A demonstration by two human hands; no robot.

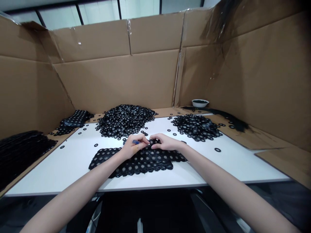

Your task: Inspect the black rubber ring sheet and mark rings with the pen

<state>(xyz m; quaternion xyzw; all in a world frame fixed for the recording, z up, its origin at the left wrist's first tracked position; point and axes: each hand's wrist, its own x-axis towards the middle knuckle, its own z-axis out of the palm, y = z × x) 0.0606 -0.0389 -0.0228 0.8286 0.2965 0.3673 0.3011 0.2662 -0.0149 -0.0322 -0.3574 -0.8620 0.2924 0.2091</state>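
A dark sheet of joined black rings (143,158) lies folded or layered in front of me, its front edge scalloped. My left hand (134,146) is closed in a pinch above the sheet's far edge. A slim blue-handled tool (136,141) shows between its fingers, its tip hidden. Close beside it, my right hand (166,142) is closed on a black ring (152,141) at that same edge, with thumb and fingertips nearly meeting the left hand's. Whether this ring is joined to the sheet cannot be made out.
Behind my hands rises a large heap of loose rings (123,119), with a smaller heap (196,127) to the right. Dark strands (228,117) and a white bowl (200,104) sit at back right. Stacked dark sheets (23,152) lie left. Cardboard walls (116,81) enclose the white table (55,171).
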